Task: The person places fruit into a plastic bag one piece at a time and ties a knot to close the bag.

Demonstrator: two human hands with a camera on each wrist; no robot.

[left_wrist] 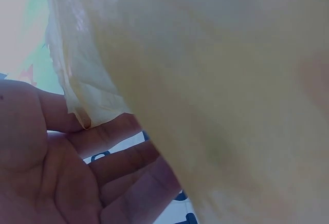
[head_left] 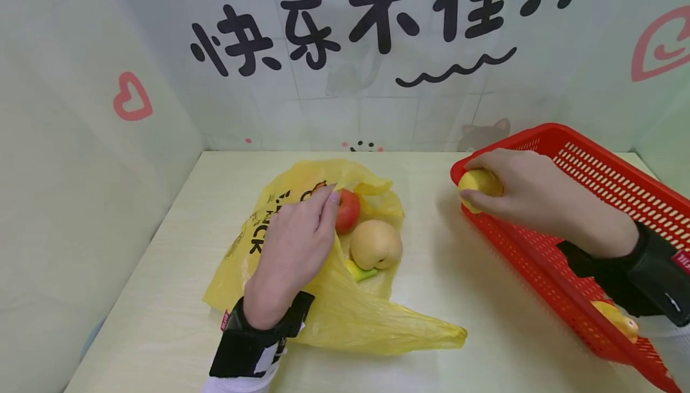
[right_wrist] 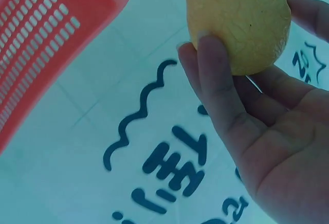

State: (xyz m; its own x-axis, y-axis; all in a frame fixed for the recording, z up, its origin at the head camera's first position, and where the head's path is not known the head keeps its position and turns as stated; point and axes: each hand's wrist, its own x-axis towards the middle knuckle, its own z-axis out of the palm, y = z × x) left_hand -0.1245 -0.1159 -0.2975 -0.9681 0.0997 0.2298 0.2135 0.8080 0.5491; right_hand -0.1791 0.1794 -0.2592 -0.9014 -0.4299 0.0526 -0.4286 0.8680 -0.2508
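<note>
Tabletop point(head_left: 426, 261) separates yellow bag point(head_left: 353, 315) from basket rim point(head_left: 552, 282).

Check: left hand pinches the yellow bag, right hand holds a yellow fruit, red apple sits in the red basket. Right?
One error: the red apple lies in the yellow bag, not in the red basket, per the head view. The rest holds.

White back wall point(head_left: 323, 120) is spanning the upper frame, carrying bold black characters point(head_left: 384, 27) above a black wavy line point(head_left: 455, 69); faint creases are running across it. Pink heart point(head_left: 132, 98) is showing at upper left, larger pink outline point(head_left: 667, 51) at upper right. Grey shape point(head_left: 482, 135) is sitting low, right of centre. Pale counter point(head_left: 162, 297) is filling the lower frame. Diffuse light is casting soft shadows.
</note>
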